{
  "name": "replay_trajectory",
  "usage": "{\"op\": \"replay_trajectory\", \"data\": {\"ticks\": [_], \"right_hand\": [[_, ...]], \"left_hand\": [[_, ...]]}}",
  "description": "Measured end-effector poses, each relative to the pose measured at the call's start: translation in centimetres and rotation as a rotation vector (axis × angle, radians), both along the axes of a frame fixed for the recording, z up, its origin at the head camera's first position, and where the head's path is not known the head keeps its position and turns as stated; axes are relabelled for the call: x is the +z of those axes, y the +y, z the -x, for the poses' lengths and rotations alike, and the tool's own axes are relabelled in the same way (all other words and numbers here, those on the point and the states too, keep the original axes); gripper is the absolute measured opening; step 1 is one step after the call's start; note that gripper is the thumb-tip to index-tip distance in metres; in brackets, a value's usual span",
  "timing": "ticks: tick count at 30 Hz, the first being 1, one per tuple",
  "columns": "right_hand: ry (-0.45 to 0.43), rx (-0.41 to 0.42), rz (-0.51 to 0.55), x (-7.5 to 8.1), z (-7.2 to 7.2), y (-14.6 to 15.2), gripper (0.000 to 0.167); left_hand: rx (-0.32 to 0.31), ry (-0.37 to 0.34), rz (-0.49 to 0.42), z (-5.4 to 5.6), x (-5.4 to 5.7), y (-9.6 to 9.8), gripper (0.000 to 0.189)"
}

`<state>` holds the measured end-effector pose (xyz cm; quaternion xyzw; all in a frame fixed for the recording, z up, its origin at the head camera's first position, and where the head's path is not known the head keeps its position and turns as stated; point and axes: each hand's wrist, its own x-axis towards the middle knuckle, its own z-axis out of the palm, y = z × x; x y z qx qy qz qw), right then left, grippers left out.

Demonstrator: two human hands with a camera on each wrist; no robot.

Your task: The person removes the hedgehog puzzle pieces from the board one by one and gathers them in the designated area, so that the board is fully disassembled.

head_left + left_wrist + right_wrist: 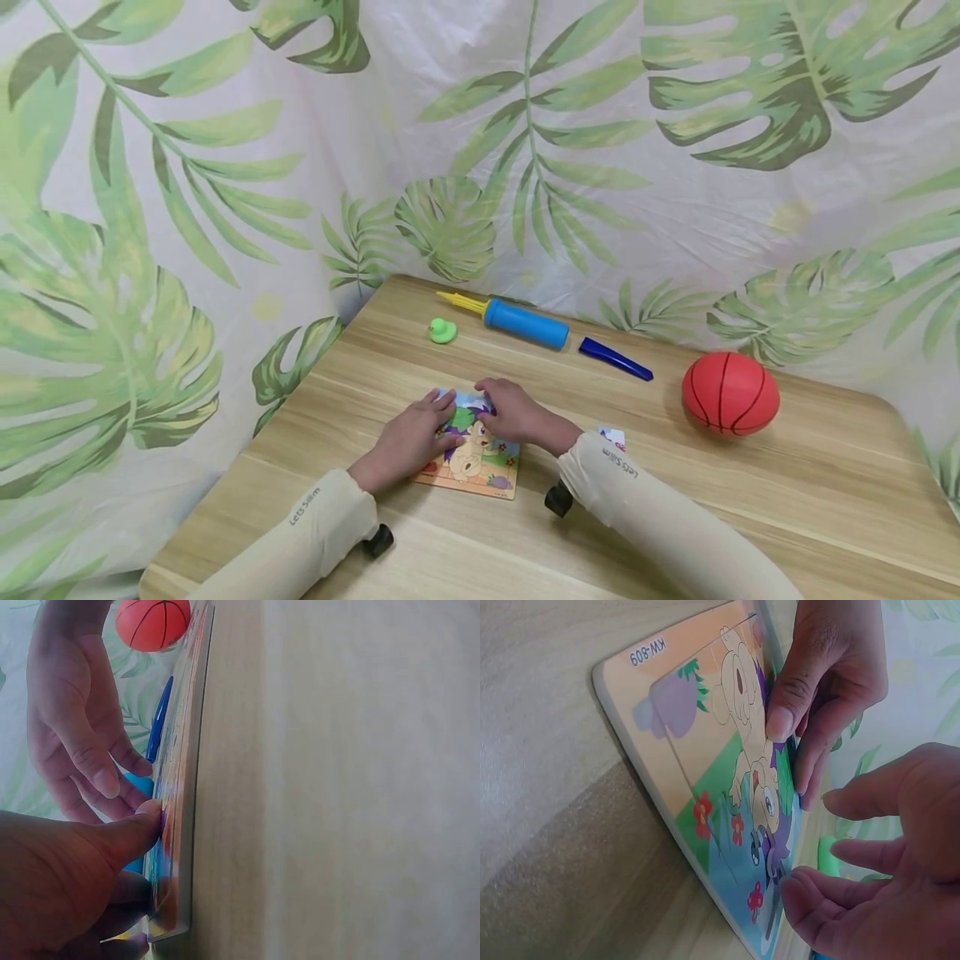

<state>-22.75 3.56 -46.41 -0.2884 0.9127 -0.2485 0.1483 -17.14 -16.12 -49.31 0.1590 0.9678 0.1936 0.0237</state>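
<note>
A cartoon jigsaw puzzle board [480,483] lies flat on the wooden table, its printed character partly covered by both hands. My left hand [411,442] rests on the board's left side, thumb touching the picture and fingers extended towards the far edge. Over the upper right of the board is my right hand [517,414]; in the right wrist view its thumb [799,896] touches the picture near dark piece edges, the other fingers spread and slightly bent. A small loose puzzle piece [612,437] lies right of the board, beside the right sleeve.
Behind the board are a green toy duck [442,331], a blue hand pump [528,323] with a yellow nozzle and a dark blue slim object [617,359]. A red ball [731,393] with black lines sits at the right. A leaf-print curtain [585,167] hangs behind the table.
</note>
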Motion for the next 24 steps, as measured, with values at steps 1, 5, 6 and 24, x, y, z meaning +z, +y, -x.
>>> {"op": "replay_trajectory", "data": {"ticks": [1, 5, 6, 24], "right_hand": [[-0.001, 0.001, 0.003, 0.0, 0.0, 0.0, 0.049], [-0.010, -0.001, 0.013, 0.3, -0.1, 0.1, 0.047], [-0.009, -0.003, 0.014, 0.2, 0.0, 0.1, 0.047], [-0.047, -0.222, 0.173, 1.7, 2.4, 1.9, 0.007]], "left_hand": [[0.001, -0.001, -0.003, 0.0, 0.0, 0.0, 0.062], [0.004, 0.001, 0.002, 0.1, -0.1, 0.1, 0.063], [0.006, 0.000, 0.005, 0.1, -0.1, 0.1, 0.063], [-0.006, -0.019, 0.039, 0.2, -0.4, -0.3, 0.068]]}}
